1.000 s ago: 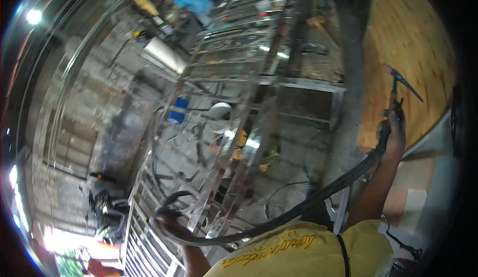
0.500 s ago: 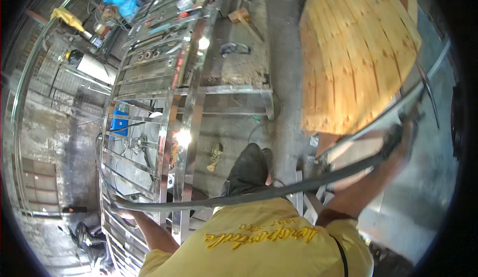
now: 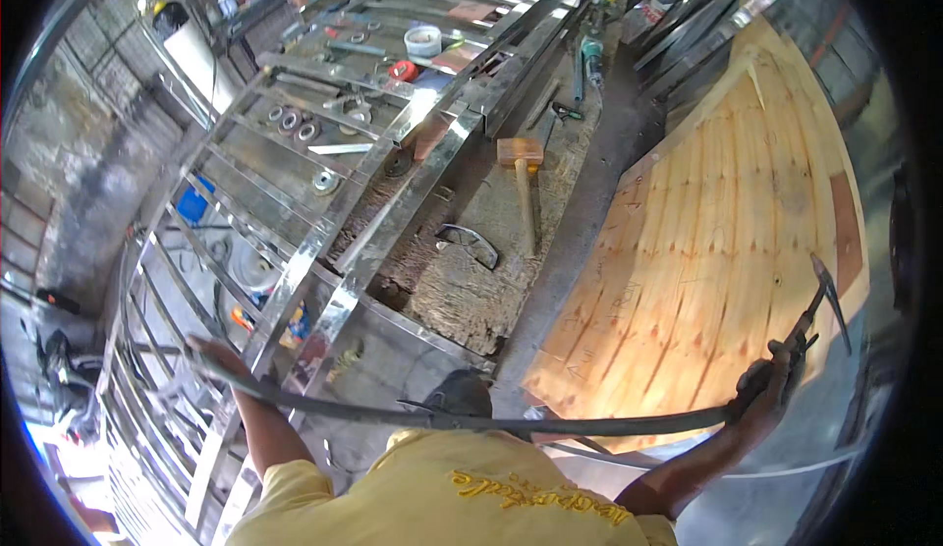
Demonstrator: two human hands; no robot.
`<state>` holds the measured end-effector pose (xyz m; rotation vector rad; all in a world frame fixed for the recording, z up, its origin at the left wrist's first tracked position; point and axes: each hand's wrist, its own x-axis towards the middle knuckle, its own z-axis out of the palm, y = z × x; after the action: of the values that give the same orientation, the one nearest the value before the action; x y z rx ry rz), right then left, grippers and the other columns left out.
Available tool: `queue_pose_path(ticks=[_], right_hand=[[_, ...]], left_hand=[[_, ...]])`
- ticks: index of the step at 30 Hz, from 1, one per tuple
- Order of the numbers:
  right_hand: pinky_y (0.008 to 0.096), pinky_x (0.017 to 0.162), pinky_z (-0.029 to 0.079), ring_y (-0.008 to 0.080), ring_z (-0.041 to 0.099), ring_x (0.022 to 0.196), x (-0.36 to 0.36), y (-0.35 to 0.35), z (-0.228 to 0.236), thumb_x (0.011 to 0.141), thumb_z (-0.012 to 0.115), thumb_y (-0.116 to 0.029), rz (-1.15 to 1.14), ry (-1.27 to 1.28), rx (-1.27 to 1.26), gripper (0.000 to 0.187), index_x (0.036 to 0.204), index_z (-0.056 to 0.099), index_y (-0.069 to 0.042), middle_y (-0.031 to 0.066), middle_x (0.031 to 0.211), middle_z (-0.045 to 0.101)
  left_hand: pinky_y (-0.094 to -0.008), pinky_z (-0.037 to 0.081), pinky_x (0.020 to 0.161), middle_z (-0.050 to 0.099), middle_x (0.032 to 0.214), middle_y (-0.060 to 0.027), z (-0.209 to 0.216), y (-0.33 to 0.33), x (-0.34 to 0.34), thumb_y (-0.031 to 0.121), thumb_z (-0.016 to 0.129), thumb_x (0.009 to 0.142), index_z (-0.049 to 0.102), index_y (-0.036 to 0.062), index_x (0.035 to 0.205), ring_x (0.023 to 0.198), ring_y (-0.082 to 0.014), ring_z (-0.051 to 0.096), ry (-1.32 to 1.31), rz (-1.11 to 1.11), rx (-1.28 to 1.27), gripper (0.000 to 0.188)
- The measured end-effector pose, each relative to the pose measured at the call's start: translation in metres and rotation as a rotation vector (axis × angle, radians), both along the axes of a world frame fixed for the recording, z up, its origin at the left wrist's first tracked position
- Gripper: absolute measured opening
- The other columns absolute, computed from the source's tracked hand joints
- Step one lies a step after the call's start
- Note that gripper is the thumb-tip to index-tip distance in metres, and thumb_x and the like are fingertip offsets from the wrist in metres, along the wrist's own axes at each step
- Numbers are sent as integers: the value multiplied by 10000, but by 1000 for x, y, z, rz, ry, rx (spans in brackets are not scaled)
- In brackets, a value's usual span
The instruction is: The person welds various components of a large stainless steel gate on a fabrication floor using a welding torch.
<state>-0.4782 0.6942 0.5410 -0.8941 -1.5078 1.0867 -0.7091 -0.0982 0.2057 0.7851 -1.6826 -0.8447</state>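
Observation:
A long dark grey strip (image 3: 511, 426), slightly bowed in this view, spans the front of my body. My left hand (image 3: 221, 359) is closed around its left end, beside the shiny metal frame (image 3: 344, 300). At the other end my right hand (image 3: 771, 384), which looks dark, is closed on a chipping hammer (image 3: 823, 296) with a thin pointed head. The strip's right end meets this hand too, though the exact grip is hard to make out. Beneath the hammer lies a curved panel of pale wooden boards (image 3: 688, 261).
On the rough board ahead lie a wooden mallet (image 3: 524, 173) and safety glasses (image 3: 470, 245). A green power tool (image 3: 591, 60) is farther off. Round discs (image 3: 298, 126), a white tub (image 3: 423, 41) and a red tape measure (image 3: 404, 71) lie amid the frame's bars. A white gas cylinder (image 3: 196, 60) stands left.
My view has swung, bringing the mallet, safety glasses and boards closer to the middle. The strip now runs nearly level, its right end lower in view. Both hands still hold on.

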Motion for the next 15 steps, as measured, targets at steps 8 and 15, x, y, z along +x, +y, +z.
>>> queue_pose_path(ticks=[8, 15], right_hand=[[217, 405, 345, 64, 435, 464, -174, 53, 10, 1008, 528, -154, 540, -77, 27, 431, 1411, 455, -18, 69, 1007, 584], [218, 400, 406, 78, 524, 524, -299, 132, -15, 987, 541, -136, 839, -276, -50, 524, 1470, 359, -42, 89, 1017, 612]], left_hand=[[-314, 468, 866, 635, 1038, -65, 122, 223, -37, 397, 467, 1068, 614, 21, 1204, 952, -157, 587, 25, -222, 192, 426], [-380, 494, 908, 627, 1157, -149, 165, 326, 0, 445, 397, 1068, 503, 13, 1297, 1003, -239, 626, 245, 17, 480, 500]])
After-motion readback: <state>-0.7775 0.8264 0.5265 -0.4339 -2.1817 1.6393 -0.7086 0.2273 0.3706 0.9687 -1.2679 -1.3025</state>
